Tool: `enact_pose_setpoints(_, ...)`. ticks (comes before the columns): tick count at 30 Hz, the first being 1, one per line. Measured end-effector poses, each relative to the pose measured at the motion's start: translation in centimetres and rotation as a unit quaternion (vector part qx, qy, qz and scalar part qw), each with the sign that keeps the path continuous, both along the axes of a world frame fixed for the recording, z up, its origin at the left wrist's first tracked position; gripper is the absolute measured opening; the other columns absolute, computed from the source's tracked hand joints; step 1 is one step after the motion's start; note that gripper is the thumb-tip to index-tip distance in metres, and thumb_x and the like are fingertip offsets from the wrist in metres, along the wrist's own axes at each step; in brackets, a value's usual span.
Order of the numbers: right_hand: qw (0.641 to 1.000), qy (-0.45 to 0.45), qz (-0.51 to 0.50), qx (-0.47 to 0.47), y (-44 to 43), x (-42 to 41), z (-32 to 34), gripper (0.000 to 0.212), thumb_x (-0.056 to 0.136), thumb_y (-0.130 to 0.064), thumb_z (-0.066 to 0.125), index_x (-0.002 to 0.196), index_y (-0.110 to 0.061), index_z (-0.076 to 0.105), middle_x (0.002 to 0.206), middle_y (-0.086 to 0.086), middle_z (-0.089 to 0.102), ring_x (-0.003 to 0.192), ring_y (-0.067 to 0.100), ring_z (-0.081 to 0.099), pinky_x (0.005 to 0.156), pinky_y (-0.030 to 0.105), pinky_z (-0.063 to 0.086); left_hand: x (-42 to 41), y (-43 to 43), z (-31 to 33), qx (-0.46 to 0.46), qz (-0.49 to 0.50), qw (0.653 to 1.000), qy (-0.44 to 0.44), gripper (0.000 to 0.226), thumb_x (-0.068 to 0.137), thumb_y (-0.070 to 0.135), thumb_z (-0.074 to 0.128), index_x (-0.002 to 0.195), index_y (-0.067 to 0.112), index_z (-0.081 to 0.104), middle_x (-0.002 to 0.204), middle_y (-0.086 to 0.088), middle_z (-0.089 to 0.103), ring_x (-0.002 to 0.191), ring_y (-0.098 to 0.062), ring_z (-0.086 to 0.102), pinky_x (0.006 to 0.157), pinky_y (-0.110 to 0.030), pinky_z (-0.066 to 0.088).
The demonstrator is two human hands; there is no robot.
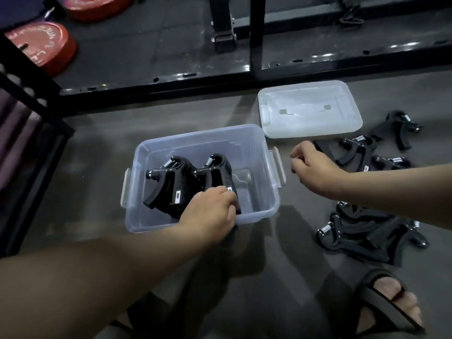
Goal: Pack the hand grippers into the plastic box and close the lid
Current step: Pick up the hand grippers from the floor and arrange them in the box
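Note:
A clear plastic box (254, 143) stands on the floor with black hand grippers (168, 184) upright inside it. My left hand (210, 209) reaches over the near wall and grips the handle of the right-hand gripper (217, 172) in the box. My right hand (310, 165) hovers just right of the box's side latch, fingers loosely curled and holding nothing. The white lid (308, 111) lies upside down on the floor beyond it. Several loose grippers lie on the floor to the right, in a far group (362, 152) and a near pile (362, 236).
A black metal rack frame (171, 81) runs across the floor behind the box. Red weight plates (46, 47) sit at the back left. My sandalled foot (389, 302) is at the lower right, close to the near pile.

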State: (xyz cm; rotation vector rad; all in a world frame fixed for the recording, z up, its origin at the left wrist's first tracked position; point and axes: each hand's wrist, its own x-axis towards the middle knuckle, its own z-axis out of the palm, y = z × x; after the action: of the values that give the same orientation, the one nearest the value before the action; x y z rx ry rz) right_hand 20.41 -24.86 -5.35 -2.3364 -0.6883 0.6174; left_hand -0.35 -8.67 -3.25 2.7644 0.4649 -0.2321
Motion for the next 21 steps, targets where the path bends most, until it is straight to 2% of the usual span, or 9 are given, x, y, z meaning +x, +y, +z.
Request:
enact_pose_setpoints(3, 0.999, -0.006, -0.009, -0.040, -0.4, 2.5, -0.8, 0.015, 0.092, -0.025, 0.042, 0.103, -0.016, 0.047, 0.092, 0.011, 0.064, 0.078, 0.031, 0.064, 0.068, 0.038, 0.054, 2.2, -1.9, 0.7, 0.017, 0.050, 0.998, 0.027, 0.025, 0.079, 0.014, 0.048, 0.085, 0.025, 0.070, 0.099, 0.007, 0.064, 0.096, -0.020, 0.056, 0.088, -0.037, 0.041)
enact_pose_setpoints(6, 0.990, -0.003, 0.016, -0.139, -1.3, 4.2, -1.6, 0.018, 0.090, -0.021, 0.045, 0.106, -0.013, 0.047, 0.093, 0.014, 0.063, 0.066, 0.028, 0.061, 0.049, 0.028, 0.044, 2.4, -2.8, 0.8, 0.017, 0.059, 0.997, 0.040, 0.027, 0.074, 0.011, 0.051, 0.083, 0.025, 0.072, 0.097, 0.009, 0.068, 0.092, -0.017, 0.057, 0.090, -0.036, 0.041)
enact_pose_setpoints(7, 0.984, -0.006, 0.024, -0.175, -1.7, 4.5, -2.0, 0.020, 0.089, -0.021, 0.047, 0.108, -0.013, 0.048, 0.099, 0.014, 0.062, 0.070, 0.029, 0.061, 0.052, 0.028, 0.044, 2.3, -2.8, 0.9, 0.006, 0.067, 0.997, 0.041, 0.027, 0.074, 0.011, 0.051, 0.083, 0.025, 0.072, 0.097, 0.009, 0.068, 0.092, -0.017, 0.058, 0.089, -0.035, 0.042)
enact_pose_setpoints(10, 0.965, -0.024, 0.060, -0.255, -2.7, 5.2, -3.2, 0.033, 0.090, -0.023, 0.054, 0.123, -0.016, 0.049, 0.125, 0.019, 0.051, 0.104, 0.036, 0.057, 0.083, 0.034, 0.049, 2.4, -2.7, 0.9, -0.017, 0.064, 0.997, 0.044, 0.024, 0.073, 0.011, 0.053, 0.080, 0.025, 0.071, 0.094, 0.007, 0.067, 0.092, -0.019, 0.059, 0.082, -0.033, 0.048)
enact_pose_setpoints(12, 0.955, -0.020, 0.086, -0.283, -3.4, 5.4, -3.9, 0.039, 0.093, -0.025, 0.052, 0.130, -0.017, 0.047, 0.131, 0.021, 0.042, 0.111, 0.039, 0.054, 0.093, 0.037, 0.047, 2.5, -2.7, 1.0, -0.012, 0.025, 0.998, 0.058, 0.024, 0.074, 0.011, 0.054, 0.082, 0.024, 0.072, 0.093, 0.006, 0.065, 0.092, -0.020, 0.059, 0.080, -0.032, 0.049)
enact_pose_setpoints(17, 0.935, -0.018, 0.124, -0.332, -4.6, 5.6, -5.3, 0.045, 0.090, -0.017, 0.045, 0.134, -0.026, 0.048, 0.130, 0.017, 0.032, 0.108, 0.041, 0.054, 0.100, 0.041, 0.045, 2.7, -3.5, 1.3, -0.006, -0.004, 0.999, 0.053, 0.025, 0.077, 0.014, 0.052, 0.085, 0.023, 0.074, 0.094, 0.006, 0.066, 0.093, -0.018, 0.059, 0.081, -0.034, 0.049)
enact_pose_setpoints(21, 0.921, -0.035, 0.145, -0.359, -5.1, 5.6, -5.9, 0.055, 0.090, -0.015, 0.045, 0.141, -0.035, 0.044, 0.134, 0.015, 0.030, 0.117, 0.040, 0.050, 0.102, 0.039, 0.043, 3.4, -4.6, 1.2, 0.000, -0.038, 0.998, 0.043, 0.027, 0.076, 0.020, 0.048, 0.085, 0.021, 0.073, 0.091, 0.004, 0.066, 0.092, -0.021, 0.060, 0.078, -0.032, 0.049)
